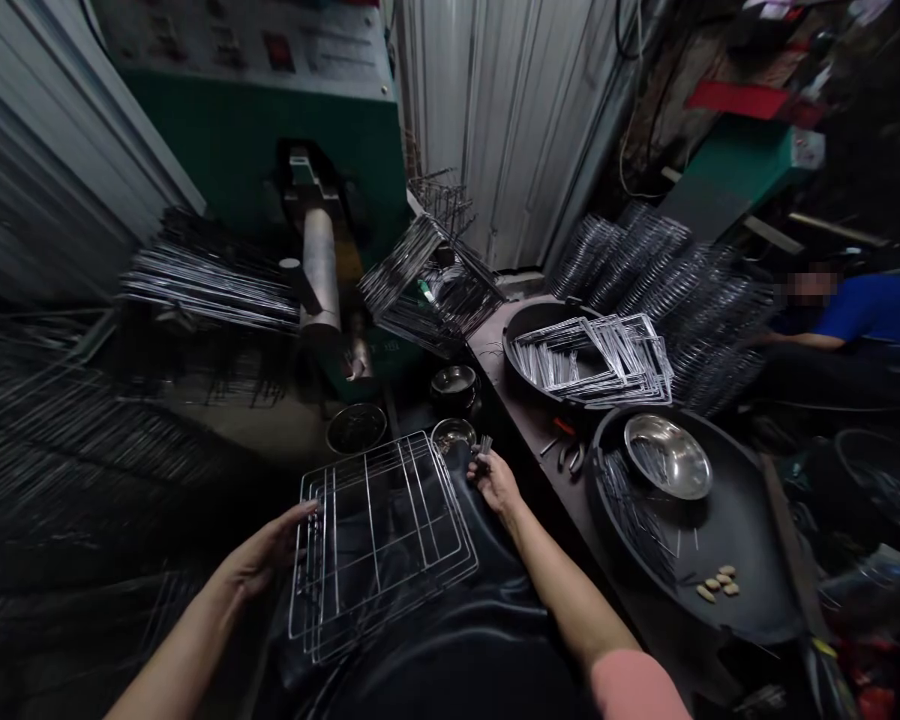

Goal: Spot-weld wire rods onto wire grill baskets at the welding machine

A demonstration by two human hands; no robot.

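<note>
A few wire racks (375, 550) lie stacked across my lap, over a dark apron. At their left edge is my left hand (274, 540), its fingers stretched out and touching the outer wires. To the right of the racks, my right hand (495, 482) pinches a small bunch of short metal pieces (484, 445). Just beside that hand sits a small metal bowl (454, 433) with small bits in it. Another bowl (454, 380) stands behind it, and a dark round dish (356, 428) is beyond the racks.
Ahead stands a green machine (255, 120) with a metal cylinder (319, 260). At right, a black tray (525, 320) holds wire frames; a larger tray (765, 600) holds a steel bowl (667, 457). Pliers (571, 458) lie between. A person in blue (885, 310) sits far right.
</note>
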